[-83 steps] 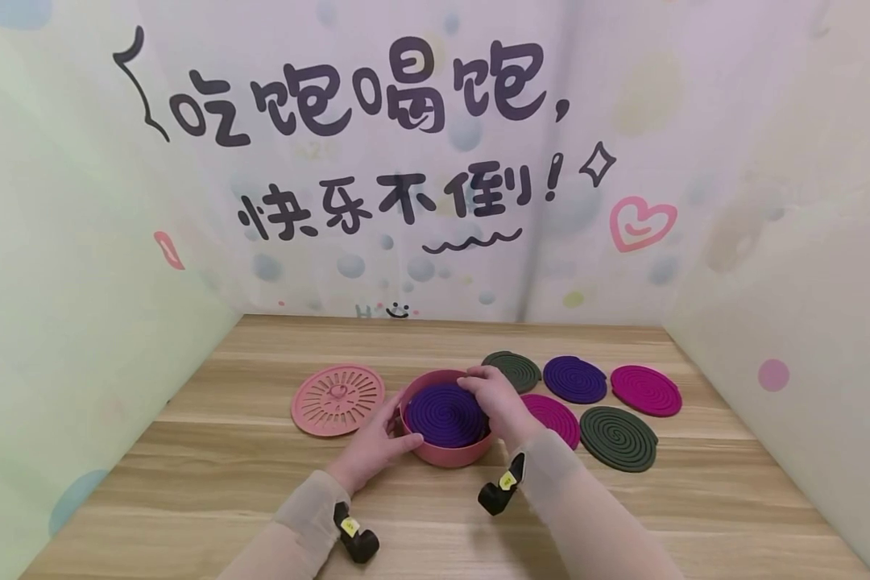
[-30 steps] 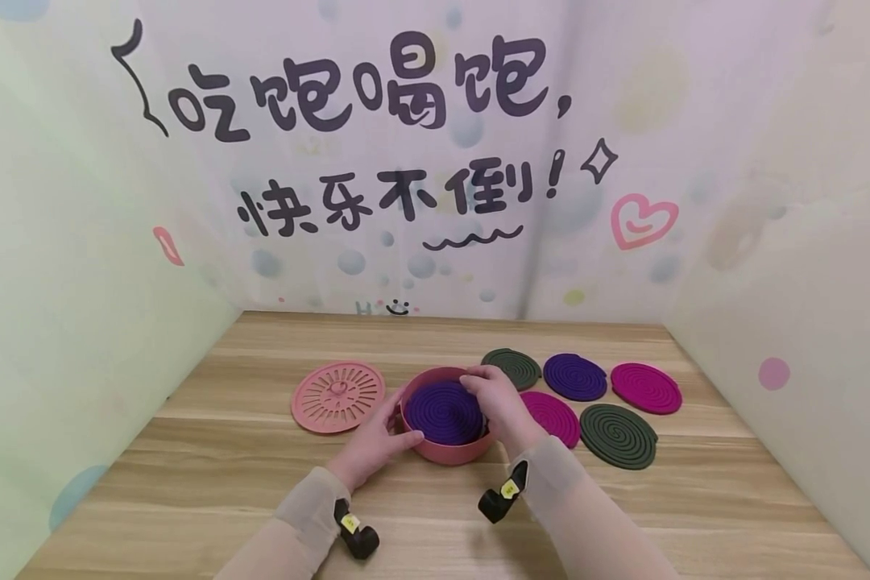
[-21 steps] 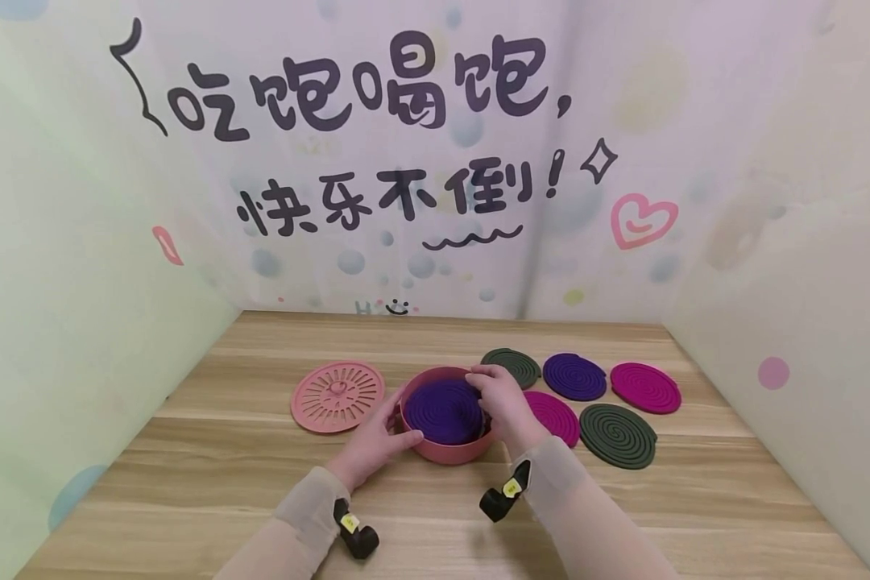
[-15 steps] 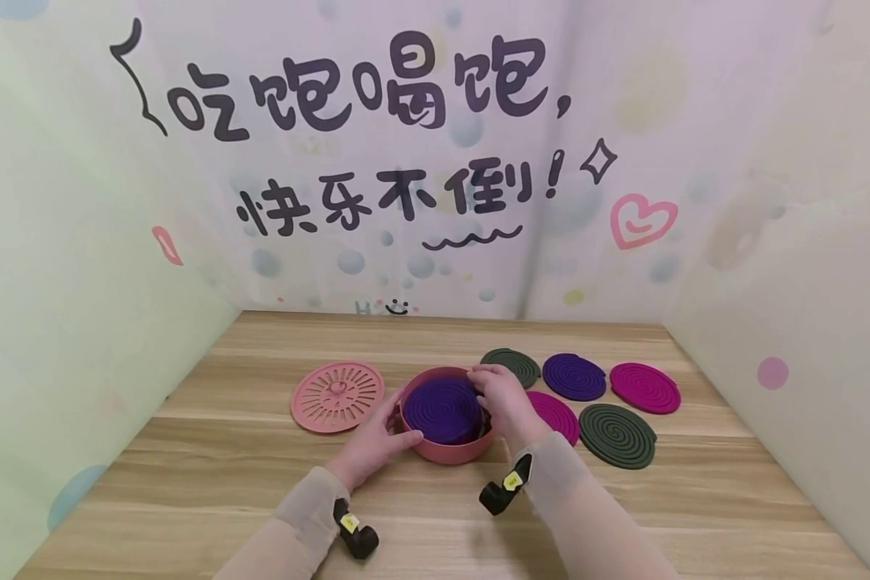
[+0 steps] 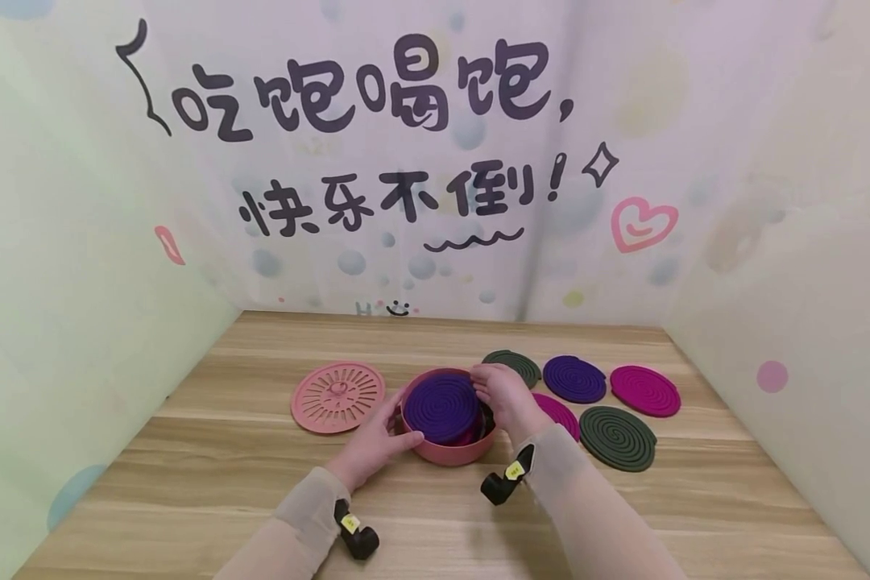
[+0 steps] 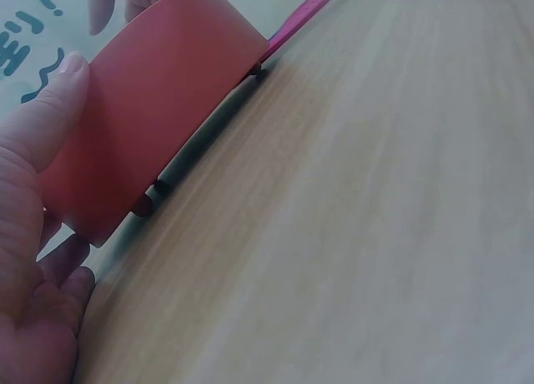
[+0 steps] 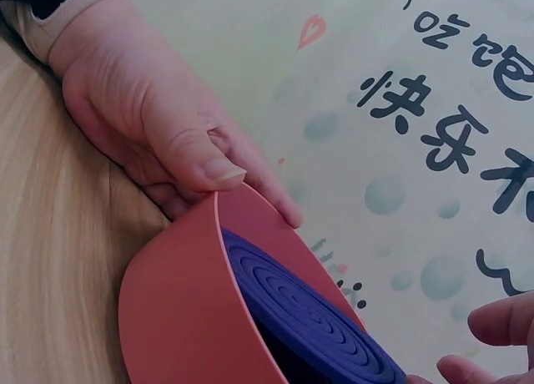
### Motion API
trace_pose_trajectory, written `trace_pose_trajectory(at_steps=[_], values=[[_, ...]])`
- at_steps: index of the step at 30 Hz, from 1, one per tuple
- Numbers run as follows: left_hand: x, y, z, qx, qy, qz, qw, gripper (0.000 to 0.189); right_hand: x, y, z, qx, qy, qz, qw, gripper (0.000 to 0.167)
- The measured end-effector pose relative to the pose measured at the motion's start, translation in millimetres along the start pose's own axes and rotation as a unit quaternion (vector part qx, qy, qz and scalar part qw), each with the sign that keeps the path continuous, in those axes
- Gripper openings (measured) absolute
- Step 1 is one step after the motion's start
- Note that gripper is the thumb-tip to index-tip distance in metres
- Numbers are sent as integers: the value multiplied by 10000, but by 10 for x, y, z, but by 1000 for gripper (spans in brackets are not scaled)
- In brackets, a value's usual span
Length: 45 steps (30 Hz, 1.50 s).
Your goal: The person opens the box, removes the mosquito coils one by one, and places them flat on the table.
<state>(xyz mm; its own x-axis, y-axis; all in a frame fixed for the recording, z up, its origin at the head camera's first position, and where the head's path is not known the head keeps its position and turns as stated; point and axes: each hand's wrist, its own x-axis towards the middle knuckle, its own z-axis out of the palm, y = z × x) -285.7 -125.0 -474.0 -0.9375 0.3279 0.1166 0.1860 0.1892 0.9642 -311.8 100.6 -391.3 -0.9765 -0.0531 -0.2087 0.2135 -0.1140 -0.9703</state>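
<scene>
A purple mosquito coil (image 5: 438, 404) tilts inside a round pink mosquito coil holder (image 5: 453, 454), its right side raised. In the right wrist view, the raised part of the purple coil (image 7: 309, 313) stands out past the rim. Beneath it a strip of magenta shows, with a dark gap at the right. My left hand (image 5: 373, 447) grips the holder's left wall, thumb on the near side, as the left wrist view also shows. My right hand (image 5: 509, 403) holds the coil's right edge with curled fingers; its fingertips (image 7: 442, 367) meet the edge, and the thumb is hidden.
A pink slotted lid (image 5: 319, 403) lies left of the holder. To the right lie several flat coils: a magenta one (image 5: 560, 415) partly behind my right hand, a dark green one (image 5: 616, 437), a purple one (image 5: 574, 379), another magenta one (image 5: 645, 391) and another green one (image 5: 515, 366).
The purple coil has tilted up on its right side and shifted slightly left, uncovering magenta beneath. My right hand has moved a little right; my left hand stays on the holder.
</scene>
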Motion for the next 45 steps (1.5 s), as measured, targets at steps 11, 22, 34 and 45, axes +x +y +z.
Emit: trace_pose_trajectory(at_steps=[11,22,34,45], values=[[9,-23,-12,-7,-53,-67,10000,85,18,-5,-25,-107,-41,155,9998,44],[6,5,3,-39,-39,-26,10000,87,27,28,6,-283,-48,190,9994,45],[2,-11,-1,4,-35,-76,10000,85,54,138,52,-184,234,-3,9996,48],[5,-8,2,-54,-17,-115,9999,87,61,155,70,296,46,261,9992,49]])
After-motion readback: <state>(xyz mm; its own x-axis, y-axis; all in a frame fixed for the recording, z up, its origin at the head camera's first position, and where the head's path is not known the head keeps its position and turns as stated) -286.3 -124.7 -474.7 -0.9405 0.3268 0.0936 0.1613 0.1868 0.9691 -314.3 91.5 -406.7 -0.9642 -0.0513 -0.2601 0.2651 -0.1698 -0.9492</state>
